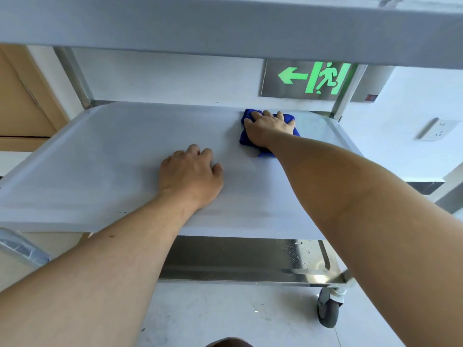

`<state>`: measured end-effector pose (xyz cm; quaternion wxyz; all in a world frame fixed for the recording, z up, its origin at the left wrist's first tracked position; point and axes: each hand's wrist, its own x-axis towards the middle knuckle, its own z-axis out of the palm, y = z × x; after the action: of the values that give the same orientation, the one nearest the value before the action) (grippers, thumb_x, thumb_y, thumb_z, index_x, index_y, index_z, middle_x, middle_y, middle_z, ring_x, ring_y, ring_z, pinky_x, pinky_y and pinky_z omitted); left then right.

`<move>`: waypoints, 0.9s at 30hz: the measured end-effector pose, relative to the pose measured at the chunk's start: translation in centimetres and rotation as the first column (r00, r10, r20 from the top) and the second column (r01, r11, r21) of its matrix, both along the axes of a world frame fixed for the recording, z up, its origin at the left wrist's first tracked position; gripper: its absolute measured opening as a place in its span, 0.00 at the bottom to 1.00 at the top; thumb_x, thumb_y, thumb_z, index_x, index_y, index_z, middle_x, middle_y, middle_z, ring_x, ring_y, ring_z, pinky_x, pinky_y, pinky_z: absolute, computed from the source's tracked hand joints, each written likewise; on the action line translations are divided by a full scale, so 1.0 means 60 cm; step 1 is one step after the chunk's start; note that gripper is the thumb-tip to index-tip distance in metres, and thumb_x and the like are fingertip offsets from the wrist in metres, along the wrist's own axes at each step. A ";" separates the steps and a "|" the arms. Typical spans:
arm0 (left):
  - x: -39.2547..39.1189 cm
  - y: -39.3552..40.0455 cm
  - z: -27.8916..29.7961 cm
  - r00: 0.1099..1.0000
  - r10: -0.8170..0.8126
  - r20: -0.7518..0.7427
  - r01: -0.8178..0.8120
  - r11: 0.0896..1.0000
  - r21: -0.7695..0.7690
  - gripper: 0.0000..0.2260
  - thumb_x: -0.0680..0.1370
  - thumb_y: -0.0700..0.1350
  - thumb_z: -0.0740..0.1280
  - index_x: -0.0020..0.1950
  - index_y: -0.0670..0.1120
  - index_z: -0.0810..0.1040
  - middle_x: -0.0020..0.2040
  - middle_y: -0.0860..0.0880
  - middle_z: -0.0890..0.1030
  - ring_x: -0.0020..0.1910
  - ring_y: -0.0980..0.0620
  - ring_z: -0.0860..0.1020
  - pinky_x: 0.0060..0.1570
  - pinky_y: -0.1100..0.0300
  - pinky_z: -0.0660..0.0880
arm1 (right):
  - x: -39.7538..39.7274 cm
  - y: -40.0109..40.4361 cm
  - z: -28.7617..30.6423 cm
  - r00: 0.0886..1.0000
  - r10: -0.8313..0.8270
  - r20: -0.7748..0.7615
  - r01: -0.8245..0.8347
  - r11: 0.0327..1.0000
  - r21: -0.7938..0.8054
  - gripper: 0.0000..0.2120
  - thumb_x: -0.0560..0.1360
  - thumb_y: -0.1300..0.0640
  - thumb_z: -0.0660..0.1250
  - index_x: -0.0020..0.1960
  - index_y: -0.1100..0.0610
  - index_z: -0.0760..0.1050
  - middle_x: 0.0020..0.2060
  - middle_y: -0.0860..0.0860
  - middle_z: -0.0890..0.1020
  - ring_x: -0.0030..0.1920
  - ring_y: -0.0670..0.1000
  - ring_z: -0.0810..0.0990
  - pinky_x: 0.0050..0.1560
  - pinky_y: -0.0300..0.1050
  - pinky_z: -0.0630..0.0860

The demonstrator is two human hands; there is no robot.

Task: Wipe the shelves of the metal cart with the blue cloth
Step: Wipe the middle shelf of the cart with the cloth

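The metal cart's middle shelf (105, 156) fills the centre of the view. A crumpled blue cloth (244, 137) lies at its far right corner. My right hand (269, 128) presses flat on the cloth with fingers spread and covers most of it. Near the shelf's middle, my left hand (190, 174) rests on the bare metal with its fingers bent down onto the surface, holding nothing. The top shelf (225, 23) hangs just above, and the wet bottom shelf (250, 259) shows below.
Upright posts stand at the far left (75, 76) and far right (347, 91) corners. A caster wheel (328, 310) sits on the grey floor. A green exit sign (310, 78) and a wall socket (437, 128) are on the wall behind. A wooden door (22, 101) is at left.
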<state>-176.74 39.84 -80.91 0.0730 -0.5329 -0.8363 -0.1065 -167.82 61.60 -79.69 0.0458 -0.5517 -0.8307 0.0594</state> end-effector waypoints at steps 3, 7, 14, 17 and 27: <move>0.002 0.001 0.002 1.000 0.021 0.007 -0.021 1.000 -0.003 0.17 0.79 0.57 0.52 0.55 0.49 0.74 0.54 0.47 0.76 0.53 0.43 0.74 0.50 0.52 0.70 | 0.032 0.011 -0.001 1.000 -0.024 -0.001 0.024 1.000 0.000 0.27 0.81 0.41 0.44 0.76 0.45 0.65 0.77 0.51 0.66 0.79 0.60 0.54 0.73 0.69 0.48; 0.005 0.002 0.003 0.999 0.029 0.014 -0.029 0.999 -0.022 0.19 0.79 0.58 0.52 0.61 0.50 0.75 0.60 0.48 0.75 0.58 0.44 0.74 0.54 0.51 0.71 | 0.069 0.026 -0.001 0.999 -0.054 0.000 0.054 0.999 -0.004 0.26 0.81 0.41 0.45 0.76 0.44 0.65 0.77 0.50 0.66 0.78 0.59 0.55 0.73 0.69 0.48; 0.011 0.006 0.007 0.999 0.036 0.017 -0.035 0.999 -0.028 0.20 0.80 0.57 0.52 0.64 0.50 0.74 0.63 0.47 0.75 0.60 0.43 0.74 0.57 0.50 0.72 | 0.132 0.040 0.002 0.995 -0.105 0.003 0.105 0.994 -0.019 0.27 0.81 0.41 0.45 0.76 0.44 0.65 0.76 0.50 0.66 0.78 0.60 0.55 0.73 0.71 0.48; 0.012 0.006 0.007 0.999 0.036 0.008 -0.036 0.999 -0.031 0.20 0.80 0.57 0.52 0.64 0.50 0.74 0.63 0.47 0.75 0.60 0.43 0.74 0.56 0.50 0.71 | 0.154 0.037 0.001 0.992 -0.125 0.007 0.125 0.992 -0.024 0.26 0.81 0.41 0.45 0.76 0.43 0.64 0.76 0.49 0.66 0.79 0.59 0.53 0.73 0.72 0.48; 0.008 0.009 0.000 0.998 0.060 0.022 -0.060 0.998 -0.026 0.19 0.79 0.57 0.52 0.60 0.50 0.75 0.60 0.47 0.75 0.59 0.42 0.72 0.56 0.48 0.69 | 0.207 -0.007 -0.002 0.984 -0.174 0.023 0.175 0.985 -0.004 0.25 0.80 0.40 0.44 0.72 0.43 0.66 0.75 0.50 0.67 0.79 0.61 0.52 0.67 0.75 0.53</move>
<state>-176.28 40.38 -80.90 0.0600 -0.5072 -0.8539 -0.0997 -155.42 61.18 -79.80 0.0400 -0.6231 -0.7794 0.0515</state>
